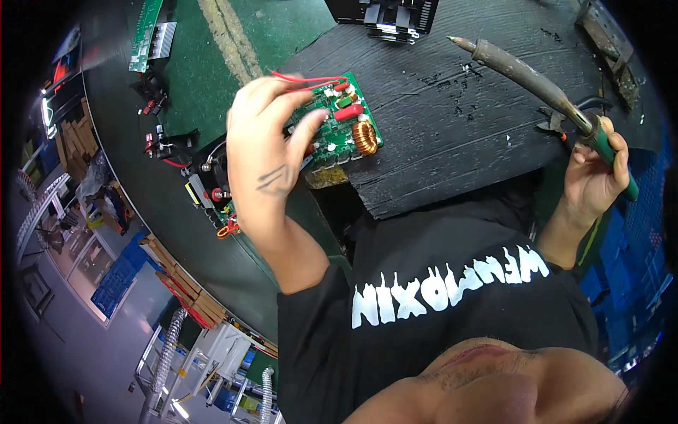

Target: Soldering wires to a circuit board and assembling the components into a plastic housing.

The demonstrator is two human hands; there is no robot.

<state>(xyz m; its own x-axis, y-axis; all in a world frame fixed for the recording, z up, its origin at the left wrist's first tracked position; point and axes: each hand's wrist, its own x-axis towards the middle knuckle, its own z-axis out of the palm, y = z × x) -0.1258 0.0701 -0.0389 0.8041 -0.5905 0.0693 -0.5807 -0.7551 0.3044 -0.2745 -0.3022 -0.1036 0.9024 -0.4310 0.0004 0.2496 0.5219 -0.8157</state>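
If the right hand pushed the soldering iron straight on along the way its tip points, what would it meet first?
From the right hand, the soldering iron points up-left over the dark wooden board. Its line seems to pass beyond the green circuit board, toward the black finned part; depth is unclear.

Stacked brown cardboard boxes [76, 138] are seen at the far left edge, beside the dark belt. More flattened brown cartons [185, 286] are piled lower left. Blue crates [639, 240] are stacked at the right edge. No labels, signs or screens can be made out.
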